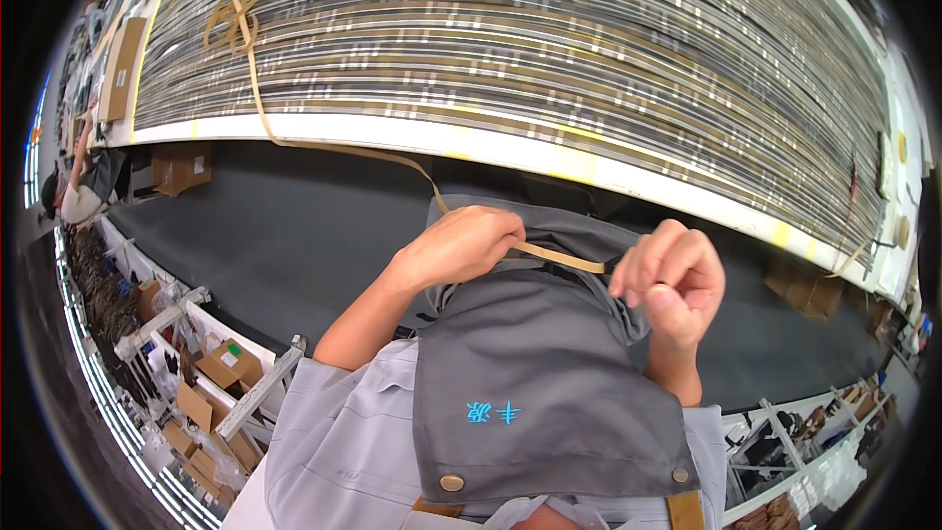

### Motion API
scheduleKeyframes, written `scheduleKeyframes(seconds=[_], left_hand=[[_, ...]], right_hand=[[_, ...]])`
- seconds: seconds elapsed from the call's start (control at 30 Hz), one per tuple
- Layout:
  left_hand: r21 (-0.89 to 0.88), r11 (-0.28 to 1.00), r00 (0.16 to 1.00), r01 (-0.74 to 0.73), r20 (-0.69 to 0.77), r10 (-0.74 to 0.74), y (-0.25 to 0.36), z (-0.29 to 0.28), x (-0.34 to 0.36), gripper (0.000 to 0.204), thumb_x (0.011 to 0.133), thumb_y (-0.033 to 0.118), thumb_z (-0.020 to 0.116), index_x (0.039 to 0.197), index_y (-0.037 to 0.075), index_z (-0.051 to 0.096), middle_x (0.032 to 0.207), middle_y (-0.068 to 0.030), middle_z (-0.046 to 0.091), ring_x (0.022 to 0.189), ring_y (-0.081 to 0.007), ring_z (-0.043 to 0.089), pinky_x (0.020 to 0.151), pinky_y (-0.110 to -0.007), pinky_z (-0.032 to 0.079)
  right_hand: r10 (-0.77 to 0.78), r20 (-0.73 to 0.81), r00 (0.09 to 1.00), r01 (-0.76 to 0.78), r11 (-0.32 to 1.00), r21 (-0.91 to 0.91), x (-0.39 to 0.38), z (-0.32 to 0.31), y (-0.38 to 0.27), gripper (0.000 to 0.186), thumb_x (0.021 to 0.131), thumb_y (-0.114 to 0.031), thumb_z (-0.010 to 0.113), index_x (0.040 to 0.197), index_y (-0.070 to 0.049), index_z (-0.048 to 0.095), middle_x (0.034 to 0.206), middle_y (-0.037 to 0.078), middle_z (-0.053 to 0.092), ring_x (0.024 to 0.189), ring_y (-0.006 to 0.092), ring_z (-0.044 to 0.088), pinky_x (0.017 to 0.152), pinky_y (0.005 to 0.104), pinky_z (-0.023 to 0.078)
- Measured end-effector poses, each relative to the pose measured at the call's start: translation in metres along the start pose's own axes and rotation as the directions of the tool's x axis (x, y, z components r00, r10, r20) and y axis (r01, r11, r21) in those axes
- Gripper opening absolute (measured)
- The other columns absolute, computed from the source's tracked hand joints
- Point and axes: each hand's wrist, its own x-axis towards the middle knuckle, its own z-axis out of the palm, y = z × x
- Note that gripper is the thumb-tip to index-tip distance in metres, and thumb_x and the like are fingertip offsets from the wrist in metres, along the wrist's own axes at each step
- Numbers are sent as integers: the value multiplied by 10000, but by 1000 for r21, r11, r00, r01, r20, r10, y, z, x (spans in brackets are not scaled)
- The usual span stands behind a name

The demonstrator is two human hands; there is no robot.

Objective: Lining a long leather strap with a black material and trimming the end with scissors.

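A narrow tan strap [559, 255] stretches almost straight between my two hands, in front of my grey apron [530, 353]. My left hand [466, 245] is closed on it, fingers curled down over the strap. From there the strap trails back over the table's front edge to a loose tangled bundle [233, 25] of the same strap at the far left. My right hand [672, 280] is closed, thumb pressed against the fingers. The strap's visible end, with a small dark bit, lies just beside its fingertips; what they pinch is too small to make out.
Long stacked grey, brown and white strips [510, 49] cover the table behind a white front edge [353, 137]. Cardboard boxes [182, 169] sit beneath it. Shelving with boxes [231, 363] stands at lower left, more racks [795, 442] at lower right. Another person [83, 201] is at far left.
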Motion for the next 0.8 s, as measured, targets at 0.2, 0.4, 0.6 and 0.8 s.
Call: scheduleKeyframes(seconds=[0.2, 0.4, 0.6, 0.8], left_hand=[[-269, 947, 970, -176, -210, 121, 34, -11, 2, 152, 899, 134, 636, 968, 1, 661, 890, -86, 674, 828, -238, 647, 721, -350, 487], [-355, 921, 983, -161, -142, 117, 66, -35, -5, 193, 849, 155, 740, 921, 7, 640, 794, -84, 616, 721, -197, 590, 682, -320, 471], [-379, 922, 993, -71, -114, 29, 63, -39, 5, 124, 849, 92, 719, 874, -1, 640, 784, -90, 622, 706, -205, 589, 669, -312, 469], [-325, 945, 986, -37, -164, -17, 68, -38, -3, 86, 860, 65, 689, 852, -1, 634, 768, -81, 625, 704, -189, 590, 667, -302, 466]], right_hand=[[147, 179, 973, -40, 867, -497, 6, -1, 4, 206, 758, 16, 770, 847, -44, 594, 892, 54, 567, 739, 106, 540, 629, 239, 451], [292, 179, 940, -142, 808, -572, 12, 6, 11, 139, 819, 10, 700, 925, -27, 618, 936, 55, 605, 852, 171, 601, 656, 291, 495], [351, 204, 914, -153, 762, -629, 25, -3, 11, 111, 865, -20, 627, 969, -15, 588, 941, 82, 591, 815, 217, 601, 652, 321, 489], [463, 156, 873, -315, 777, -545, 33, -4, 1, 157, 874, -98, 665, 959, 12, 592, 882, 127, 658, 799, 254, 660, 717, 355, 526]])
